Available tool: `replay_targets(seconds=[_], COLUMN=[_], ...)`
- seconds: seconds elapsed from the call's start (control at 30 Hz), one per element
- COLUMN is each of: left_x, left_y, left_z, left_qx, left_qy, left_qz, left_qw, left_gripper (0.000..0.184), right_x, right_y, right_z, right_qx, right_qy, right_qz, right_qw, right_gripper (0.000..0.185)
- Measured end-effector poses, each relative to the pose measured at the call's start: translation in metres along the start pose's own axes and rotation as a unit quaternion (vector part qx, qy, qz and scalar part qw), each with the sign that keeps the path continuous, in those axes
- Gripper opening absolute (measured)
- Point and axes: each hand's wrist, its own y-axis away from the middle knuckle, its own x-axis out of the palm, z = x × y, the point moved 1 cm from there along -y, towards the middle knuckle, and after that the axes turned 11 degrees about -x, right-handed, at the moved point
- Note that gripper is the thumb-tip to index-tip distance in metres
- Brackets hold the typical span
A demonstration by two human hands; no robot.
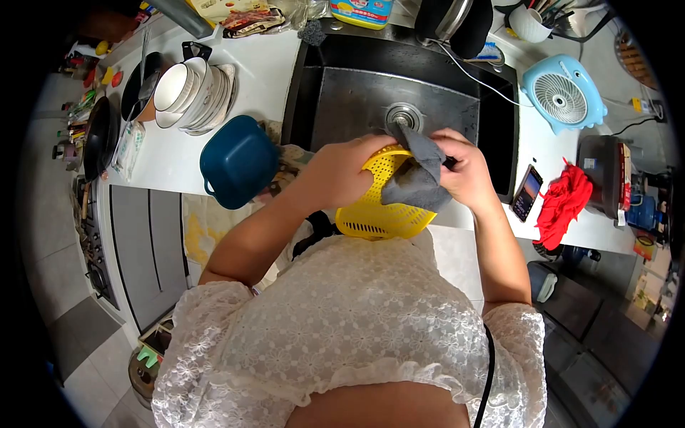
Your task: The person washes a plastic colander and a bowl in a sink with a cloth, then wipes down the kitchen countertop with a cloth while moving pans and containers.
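In front of my body, at the near edge of the sink, I hold a yellow perforated basket point(364, 220) tilted on its side. My left hand point(341, 170) is closed round its left rim, thumb along the top. A grey cloth point(421, 182) lies over the basket's right side and partly inside it. Gripping that cloth at the right is my right hand point(464, 167), its fingers partly hidden behind the fabric. A dark blue square basin point(240, 160) sits on the counter to the left of my left hand.
The black sink point(357, 93) has a metal drain point(404, 116). Stacked bowls and plates point(187, 96) stand on the left counter point(267, 68). Right of the sink are a blue fan point(564, 96), a phone point(527, 192) and a red cloth point(565, 203). A white cable point(485, 82) crosses the sink's right side.
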Motion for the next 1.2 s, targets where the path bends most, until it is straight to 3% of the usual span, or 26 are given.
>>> replay_targets(seconds=[0.27,0.73,0.8,0.9,1.1,1.2], left_x=[0.0,0.001,0.002,0.001,0.004,0.005], left_y=[-0.001,-0.006,-0.006,-0.008,-0.006,-0.003], left_z=[0.0,-0.004,-0.005,-0.007,-0.003,0.0], left_qx=[-0.016,-0.005,-0.001,-0.002,0.009,0.038], left_qy=[0.01,-0.061,-0.077,-0.084,-0.119,-0.05], left_qz=[0.024,-0.005,-0.001,0.021,0.012,-0.023], left_qw=[1.0,0.998,0.997,0.996,0.993,0.998], left_gripper=[0.059,0.054,0.04,0.034,0.035,0.043], right_x=[-0.002,0.008,0.014,0.02,0.011,0.0], right_y=[0.02,-0.016,-0.021,-0.03,-0.03,-0.02], right_z=[-0.024,0.002,0.007,0.02,0.018,0.003], right_qx=[0.065,0.044,0.039,0.025,-0.017,0.076], right_qy=[-0.167,-0.077,-0.067,-0.05,-0.006,-0.087], right_qz=[-0.058,-0.012,-0.01,0.008,0.031,0.056], right_qw=[0.982,0.996,0.997,0.998,0.999,0.992], right_gripper=[0.025,0.022,0.022,0.018,0.019,0.021])
